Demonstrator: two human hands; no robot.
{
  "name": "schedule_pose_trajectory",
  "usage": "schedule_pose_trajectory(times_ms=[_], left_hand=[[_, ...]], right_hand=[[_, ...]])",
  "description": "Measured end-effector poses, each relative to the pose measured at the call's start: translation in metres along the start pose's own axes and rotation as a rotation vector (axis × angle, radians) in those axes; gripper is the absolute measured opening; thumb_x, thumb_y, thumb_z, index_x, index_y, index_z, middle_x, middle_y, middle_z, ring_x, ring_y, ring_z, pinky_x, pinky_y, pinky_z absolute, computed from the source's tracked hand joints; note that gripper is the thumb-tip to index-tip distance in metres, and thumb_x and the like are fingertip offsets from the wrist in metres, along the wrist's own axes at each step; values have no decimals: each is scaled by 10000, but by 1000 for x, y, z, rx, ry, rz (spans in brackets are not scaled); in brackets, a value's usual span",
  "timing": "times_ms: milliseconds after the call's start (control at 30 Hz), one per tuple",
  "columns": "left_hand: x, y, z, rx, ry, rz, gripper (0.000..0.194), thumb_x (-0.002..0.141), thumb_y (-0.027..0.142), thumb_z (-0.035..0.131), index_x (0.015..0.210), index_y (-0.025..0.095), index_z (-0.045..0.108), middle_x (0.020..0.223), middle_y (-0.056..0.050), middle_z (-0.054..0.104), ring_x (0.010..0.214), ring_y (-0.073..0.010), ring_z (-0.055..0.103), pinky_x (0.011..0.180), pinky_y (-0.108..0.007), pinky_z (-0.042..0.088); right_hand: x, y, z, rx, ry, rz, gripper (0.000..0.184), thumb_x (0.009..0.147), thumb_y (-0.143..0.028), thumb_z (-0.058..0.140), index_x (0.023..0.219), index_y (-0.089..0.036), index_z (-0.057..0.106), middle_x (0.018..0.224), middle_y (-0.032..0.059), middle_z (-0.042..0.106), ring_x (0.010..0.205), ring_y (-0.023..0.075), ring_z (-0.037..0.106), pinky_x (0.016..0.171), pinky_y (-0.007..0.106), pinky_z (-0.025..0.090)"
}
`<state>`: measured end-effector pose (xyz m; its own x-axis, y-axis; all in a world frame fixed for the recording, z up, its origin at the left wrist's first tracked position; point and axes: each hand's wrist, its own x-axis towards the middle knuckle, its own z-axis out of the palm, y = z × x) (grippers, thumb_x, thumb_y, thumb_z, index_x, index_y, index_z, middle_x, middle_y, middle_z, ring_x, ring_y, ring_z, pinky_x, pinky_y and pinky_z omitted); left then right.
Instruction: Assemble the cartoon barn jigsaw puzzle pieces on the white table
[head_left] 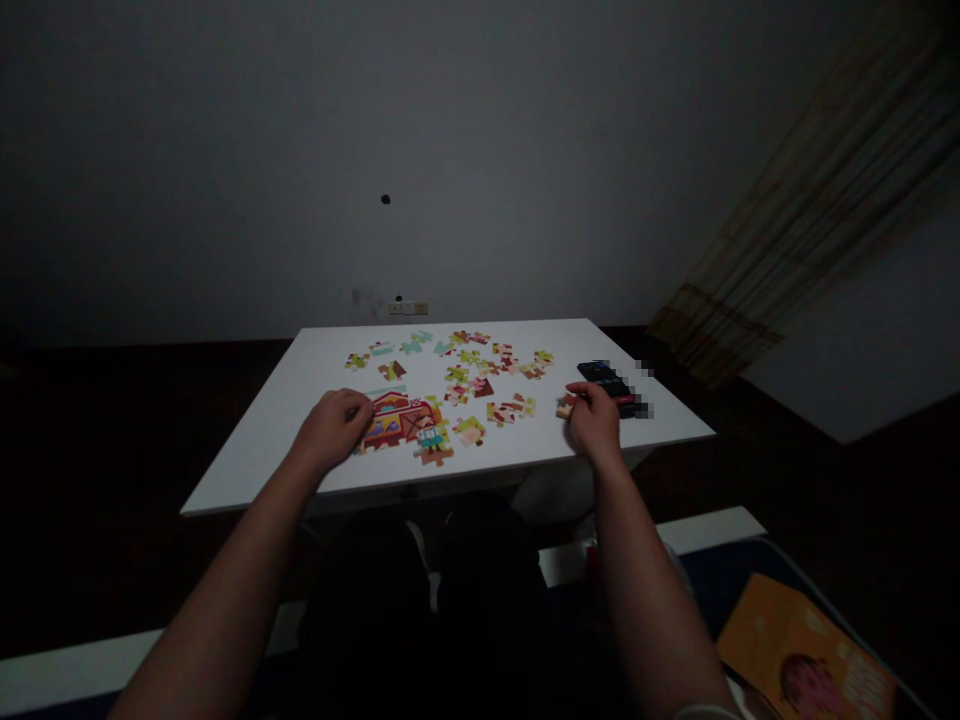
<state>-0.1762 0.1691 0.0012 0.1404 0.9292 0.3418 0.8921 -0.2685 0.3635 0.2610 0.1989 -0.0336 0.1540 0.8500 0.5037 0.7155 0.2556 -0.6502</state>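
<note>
My left hand point(334, 428) rests on the white table point(259, 440) with its fingers curled, against the left side of a partly joined jigsaw puzzle point(394, 425) showing a red barn and a figure in blue. Whether anything is inside those fingers is hidden. On the right, my right hand point(598, 425) has its thumb and fingers closed at a brown and cream puzzle piece point(565, 404), close to the table top. Loose puzzle pieces point(470, 431) lie between my hands, and several more spread behind them, some joined in small groups.
A dark phone point(604, 378), partly pixelated, lies just beyond my right hand. The table's front edge runs above my knees. An orange book point(802, 640) is at lower right. Behind stand a grey wall with sockets point(409, 308) and a curtain point(720, 300).
</note>
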Motion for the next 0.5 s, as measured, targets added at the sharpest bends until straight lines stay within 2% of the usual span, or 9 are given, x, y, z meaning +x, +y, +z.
schedule_pose_trajectory(times_ms=[100, 167, 267, 400, 500], left_hand=[[0, 1, 0, 5, -4, -1, 387, 894, 425, 401, 904, 195, 712, 1018, -68, 692, 967, -236, 568, 882, -311, 415], [0, 2, -1, 5, -7, 6, 392, 898, 429, 400, 893, 190, 710, 1010, -70, 691, 949, -233, 569, 870, -316, 418], [0, 3, -2, -3, -12, 23, 398, 908, 434, 396, 861, 188, 705, 991, -76, 690, 914, -226, 572, 857, -327, 422], [-1, 2, -2, -11, -8, 34, 380, 910, 421, 400, 857, 194, 701, 986, -82, 686, 922, -223, 566, 866, -340, 422], [-1, 2, -1, -31, 7, 36, 369, 906, 416, 408, 855, 198, 700, 980, -81, 685, 929, -227, 563, 869, -354, 423]], right_hand=[[2, -11, 2, -79, -6, 17, 306, 813, -219, 402, 987, -223, 654, 1032, 104, 663, 956, 259, 627, 884, 453, 503], [3, -17, 4, -156, -62, -48, 291, 816, -222, 425, 977, -232, 667, 1074, 94, 656, 1069, 274, 579, 964, 473, 454], [4, -20, 5, -222, -120, -128, 297, 843, -251, 440, 1035, -238, 667, 1172, 76, 634, 1235, 277, 475, 1057, 488, 370], [1, -24, 4, -204, -268, -190, 352, 889, -362, 466, 1185, -252, 620, 1246, 71, 611, 1190, 254, 527, 1040, 465, 393], [-3, -33, 0, -259, -396, -279, 419, 876, -457, 528, 1263, -305, 582, 1343, 49, 552, 1287, 281, 448, 1088, 518, 309]])
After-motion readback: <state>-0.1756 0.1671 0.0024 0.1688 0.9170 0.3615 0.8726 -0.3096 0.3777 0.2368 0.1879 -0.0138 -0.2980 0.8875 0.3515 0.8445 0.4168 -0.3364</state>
